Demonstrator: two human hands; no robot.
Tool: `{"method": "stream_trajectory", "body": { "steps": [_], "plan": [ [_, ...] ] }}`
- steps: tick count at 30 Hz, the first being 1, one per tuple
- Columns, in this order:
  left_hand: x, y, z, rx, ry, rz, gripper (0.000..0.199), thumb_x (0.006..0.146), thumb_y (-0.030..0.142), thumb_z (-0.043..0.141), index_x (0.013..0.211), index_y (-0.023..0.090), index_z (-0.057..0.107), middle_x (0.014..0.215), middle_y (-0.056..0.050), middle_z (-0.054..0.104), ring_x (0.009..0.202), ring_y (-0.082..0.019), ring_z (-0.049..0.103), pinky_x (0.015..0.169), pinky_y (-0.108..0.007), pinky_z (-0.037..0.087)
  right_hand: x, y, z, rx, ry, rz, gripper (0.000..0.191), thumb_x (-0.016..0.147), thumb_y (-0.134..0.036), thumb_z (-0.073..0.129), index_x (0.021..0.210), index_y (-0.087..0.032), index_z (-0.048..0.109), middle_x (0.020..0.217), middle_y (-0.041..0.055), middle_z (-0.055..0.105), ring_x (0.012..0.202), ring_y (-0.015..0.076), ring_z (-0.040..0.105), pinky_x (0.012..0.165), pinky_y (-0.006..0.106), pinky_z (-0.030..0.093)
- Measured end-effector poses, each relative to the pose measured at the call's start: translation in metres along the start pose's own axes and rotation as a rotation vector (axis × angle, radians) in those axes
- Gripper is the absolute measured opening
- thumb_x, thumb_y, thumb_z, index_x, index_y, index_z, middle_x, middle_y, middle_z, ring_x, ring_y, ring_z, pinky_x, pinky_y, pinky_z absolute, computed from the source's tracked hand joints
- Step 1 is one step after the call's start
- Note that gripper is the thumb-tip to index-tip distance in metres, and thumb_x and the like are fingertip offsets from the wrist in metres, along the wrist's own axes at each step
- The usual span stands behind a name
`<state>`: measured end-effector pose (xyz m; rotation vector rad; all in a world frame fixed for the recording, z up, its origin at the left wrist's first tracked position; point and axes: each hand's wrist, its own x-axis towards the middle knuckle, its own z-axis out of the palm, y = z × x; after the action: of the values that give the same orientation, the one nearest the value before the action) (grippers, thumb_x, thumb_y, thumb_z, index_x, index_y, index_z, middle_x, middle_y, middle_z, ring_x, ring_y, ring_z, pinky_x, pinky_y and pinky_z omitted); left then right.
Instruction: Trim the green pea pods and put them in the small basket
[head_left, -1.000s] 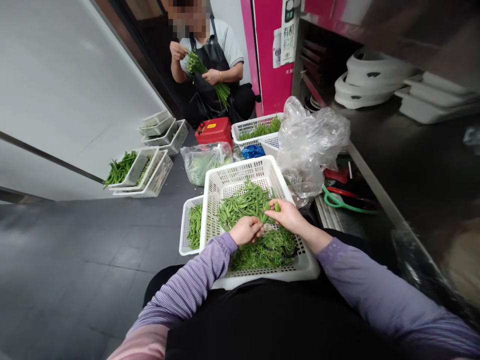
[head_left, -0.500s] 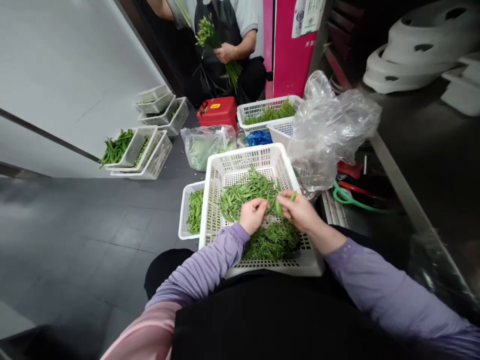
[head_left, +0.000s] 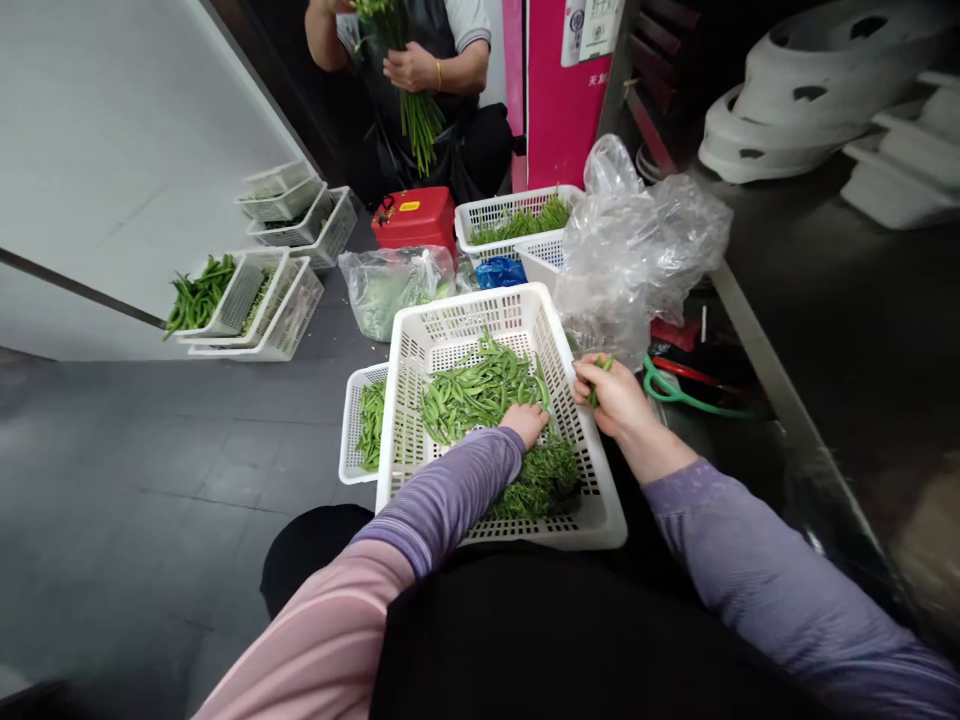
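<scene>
A large white slotted basket point(head_left: 405, 400) rests across my lap, with green snow pea pods point(head_left: 469, 392) spread over its far half. Nearer me in the same basket sits a heap of thin green trimmings point(head_left: 541, 480). My left hand point(head_left: 526, 423) reaches down at the right edge of the pods, just above the trimmings. Its fingers are bent together, and their tips are partly hidden, so what they pinch does not show. Over the basket's right rim, my right hand point(head_left: 613, 398) is closed around a few pea pods point(head_left: 598, 378).
A smaller basket of pods point(head_left: 370, 425) stands left. Beyond are a bagged vegetable point(head_left: 397, 300), a red box point(head_left: 414, 222), another basket of greens point(head_left: 517, 222) and clear plastic bags point(head_left: 637, 250). Green-handled scissors point(head_left: 675, 392) lie right. Opposite, a person holds long green stems point(head_left: 420, 125).
My hands have parted: the left moved down to the pods and trimmings, the right drew out to the basket's right rim with pods in it. The view shifted slightly.
</scene>
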<state>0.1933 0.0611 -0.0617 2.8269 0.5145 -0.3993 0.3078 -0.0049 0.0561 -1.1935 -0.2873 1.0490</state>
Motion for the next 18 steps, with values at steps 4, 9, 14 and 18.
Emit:
{"method": "stream_trajectory", "body": {
  "steps": [4, 9, 14, 18],
  "plan": [
    [-0.027, -0.004, -0.011, -0.323, 0.186, -0.118, 0.015, 0.073, 0.018, 0.051, 0.087, 0.014, 0.054, 0.085, -0.007, 0.055, 0.083, -0.017, 0.053, 0.077, -0.030, 0.041, 0.001, 0.004, -0.004, -0.391, -0.063, -0.066, 0.014, 0.060, -0.027, 0.060, 0.068, -0.018, 0.053, 0.047, -0.0067, 0.043, 0.037, 0.0057, 0.034, 0.036, 0.020, 0.027],
    [-0.064, 0.005, -0.054, -1.152, 0.378, -0.438, 0.012, 0.074, 0.023, 0.053, 0.080, 0.013, 0.052, 0.051, 0.004, 0.050, 0.045, -0.007, 0.048, 0.049, -0.020, 0.043, -0.009, 0.021, 0.000, -1.034, -0.340, -0.247, 0.015, 0.057, -0.026, 0.064, 0.070, -0.019, 0.062, 0.062, -0.0016, 0.061, 0.054, 0.0124, 0.052, 0.052, 0.025, 0.038],
    [-0.099, 0.017, -0.086, -1.537, 0.383, -0.429, 0.012, 0.074, 0.020, 0.055, 0.076, 0.009, 0.053, 0.052, 0.000, 0.056, 0.041, -0.007, 0.051, 0.043, -0.020, 0.044, -0.025, 0.034, 0.006, -1.132, -0.427, -0.440, 0.009, 0.066, -0.027, 0.060, 0.072, -0.020, 0.061, 0.066, -0.0004, 0.062, 0.062, 0.0149, 0.055, 0.059, 0.026, 0.040],
    [-0.115, 0.024, -0.096, -1.660, 0.474, -0.484, 0.012, 0.073, 0.017, 0.058, 0.075, 0.008, 0.052, 0.063, -0.004, 0.061, 0.047, -0.008, 0.055, 0.045, -0.021, 0.047, -0.032, 0.035, 0.005, -1.084, -0.386, -0.563, 0.004, 0.068, -0.024, 0.059, 0.069, -0.020, 0.060, 0.074, 0.0017, 0.062, 0.070, 0.0166, 0.055, 0.065, 0.029, 0.041]
  ]
}}
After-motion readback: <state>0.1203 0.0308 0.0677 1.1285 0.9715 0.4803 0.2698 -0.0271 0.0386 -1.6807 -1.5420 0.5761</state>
